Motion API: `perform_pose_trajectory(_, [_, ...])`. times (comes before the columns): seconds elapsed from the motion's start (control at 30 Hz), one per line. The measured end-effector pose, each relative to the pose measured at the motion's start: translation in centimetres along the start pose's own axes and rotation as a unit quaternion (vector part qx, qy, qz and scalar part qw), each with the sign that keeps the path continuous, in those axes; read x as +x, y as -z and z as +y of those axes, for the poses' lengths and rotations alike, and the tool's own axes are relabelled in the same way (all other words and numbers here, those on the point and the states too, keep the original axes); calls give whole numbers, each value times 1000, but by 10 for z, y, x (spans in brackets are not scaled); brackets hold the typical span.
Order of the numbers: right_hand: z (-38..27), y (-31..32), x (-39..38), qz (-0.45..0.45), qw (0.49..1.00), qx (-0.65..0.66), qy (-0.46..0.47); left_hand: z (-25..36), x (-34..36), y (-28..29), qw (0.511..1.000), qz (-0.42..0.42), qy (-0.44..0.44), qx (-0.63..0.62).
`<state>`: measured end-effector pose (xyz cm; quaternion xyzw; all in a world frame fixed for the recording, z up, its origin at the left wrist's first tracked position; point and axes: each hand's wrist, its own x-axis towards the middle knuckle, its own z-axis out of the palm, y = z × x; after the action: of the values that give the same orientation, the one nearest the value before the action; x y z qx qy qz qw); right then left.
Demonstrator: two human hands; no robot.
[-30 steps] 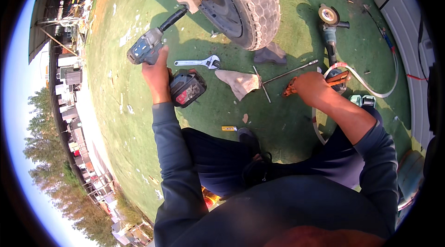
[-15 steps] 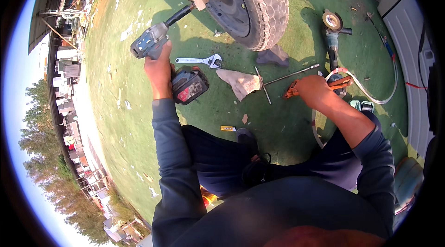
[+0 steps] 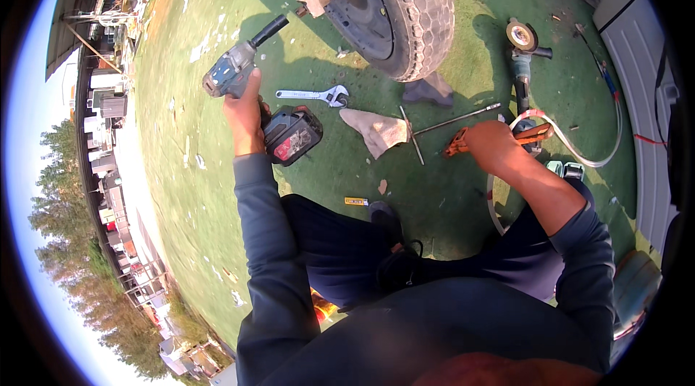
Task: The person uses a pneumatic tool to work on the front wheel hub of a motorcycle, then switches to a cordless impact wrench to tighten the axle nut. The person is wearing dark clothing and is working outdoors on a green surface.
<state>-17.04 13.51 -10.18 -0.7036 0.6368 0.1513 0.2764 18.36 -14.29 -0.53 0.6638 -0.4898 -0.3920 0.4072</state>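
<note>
My left hand [image 3: 246,116] is wrapped round the grip of a cordless impact wrench [image 3: 230,71], its battery pack hanging below. The wrench's long dark socket [image 3: 271,30] points at a metal piece beside the wheel [image 3: 362,13], apart from it. My right hand [image 3: 492,147] is closed round an orange plier-like tool [image 3: 457,143]; its jaws stick out to the left and its handles to the right. An adjustable wrench [image 3: 313,95] lies between the impact wrench and a pale cloth [image 3: 375,130]. Thin crossed metal rods [image 3: 452,120] lie by the orange tool's jaws.
An angle grinder [image 3: 521,60] lies on the green ground at the right, near a looped pale hose [image 3: 579,158]. A dark wedge-like block [image 3: 428,89] sits by the tyre. A yellow item [image 3: 356,201] lies near my shoe. Grey panels [image 3: 637,96] stand far right.
The impact wrench has drawn back a little from the metal piece by the wheel, its socket now clear of it. My right hand keeps nearly the same place with the orange tool.
</note>
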Motion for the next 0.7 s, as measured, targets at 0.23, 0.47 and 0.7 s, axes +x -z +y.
perform_pose_trajectory(0.23, [1, 6, 0, -13, 1000, 5, -8, 4, -9, 7, 1000, -9, 9, -12])
perform_pose_trajectory(0.47, [2, 7, -1, -3, 1000, 15, -5, 5, -11, -2, 999, -15, -26, -13])
perform_pose_trajectory(0.7, [3, 2, 1, 3, 1000, 21, -12, -1, -6, -2, 998, -1, -59, 18])
